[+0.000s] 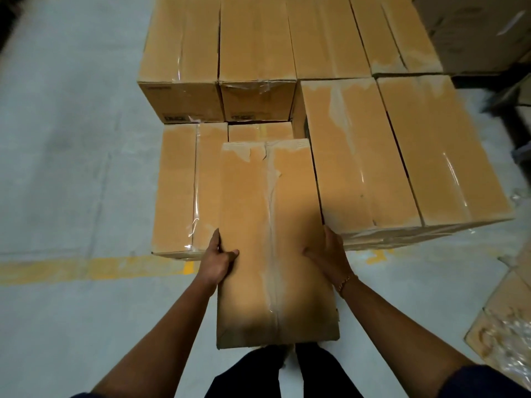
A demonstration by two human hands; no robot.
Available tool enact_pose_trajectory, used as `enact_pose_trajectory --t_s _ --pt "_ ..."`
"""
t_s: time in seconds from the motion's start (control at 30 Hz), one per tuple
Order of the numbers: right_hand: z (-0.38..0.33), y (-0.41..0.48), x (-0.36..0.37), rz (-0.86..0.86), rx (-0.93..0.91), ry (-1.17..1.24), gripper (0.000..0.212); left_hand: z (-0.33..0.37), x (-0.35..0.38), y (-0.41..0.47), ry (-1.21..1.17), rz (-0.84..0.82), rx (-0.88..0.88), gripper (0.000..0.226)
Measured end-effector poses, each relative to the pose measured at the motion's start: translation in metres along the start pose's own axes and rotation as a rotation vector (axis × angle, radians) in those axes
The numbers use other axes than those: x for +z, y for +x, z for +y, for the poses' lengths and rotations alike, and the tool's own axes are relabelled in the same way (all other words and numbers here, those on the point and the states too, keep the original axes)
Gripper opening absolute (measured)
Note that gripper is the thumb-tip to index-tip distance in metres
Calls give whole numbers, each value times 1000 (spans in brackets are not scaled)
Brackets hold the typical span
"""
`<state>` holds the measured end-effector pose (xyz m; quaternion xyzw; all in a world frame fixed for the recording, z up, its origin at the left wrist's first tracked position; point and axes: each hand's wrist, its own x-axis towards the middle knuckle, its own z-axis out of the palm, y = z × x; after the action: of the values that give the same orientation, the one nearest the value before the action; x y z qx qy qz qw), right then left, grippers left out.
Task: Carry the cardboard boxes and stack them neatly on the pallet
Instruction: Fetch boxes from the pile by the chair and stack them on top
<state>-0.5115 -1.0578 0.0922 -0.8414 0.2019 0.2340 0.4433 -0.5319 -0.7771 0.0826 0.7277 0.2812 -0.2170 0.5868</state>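
Grey concrete floor (57, 168), yellow line (71, 268). Stacked boxes (359, 153) at 12 o'clock; labels unreadable. Held box (273, 239) at centre: left hand (219, 259) and right hand (330, 254) grip closed on its sides.

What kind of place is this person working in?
Most likely a warehouse or storeroom: taped cardboard boxes stacked in rows, a bare concrete floor with a painted yellow line, and more cartons behind.
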Motion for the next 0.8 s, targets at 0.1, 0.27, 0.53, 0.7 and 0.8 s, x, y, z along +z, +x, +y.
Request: enact_pose_trajectory --t_s 0.1,0.27,0.53,0.7,0.8 --pt "8 -6 -2 -18 -9 -18 95 -5 3 -5 14 -20 -9 74" --pt "21 -18 -5 -86 -38 -75 103 0 6 -10 36 -50 26 75" --pt "73 -67 -9 -248 -44 -286 119 -53 -5 -62 210 -162 62 107" --pt "96 -103 -5 -270 -81 -422 137 -108 -7 -107 467 -235 48 161" --pt "110 -110 -1 -281 -99 -608 146 -119 -3 -127 674 -173 98 159"
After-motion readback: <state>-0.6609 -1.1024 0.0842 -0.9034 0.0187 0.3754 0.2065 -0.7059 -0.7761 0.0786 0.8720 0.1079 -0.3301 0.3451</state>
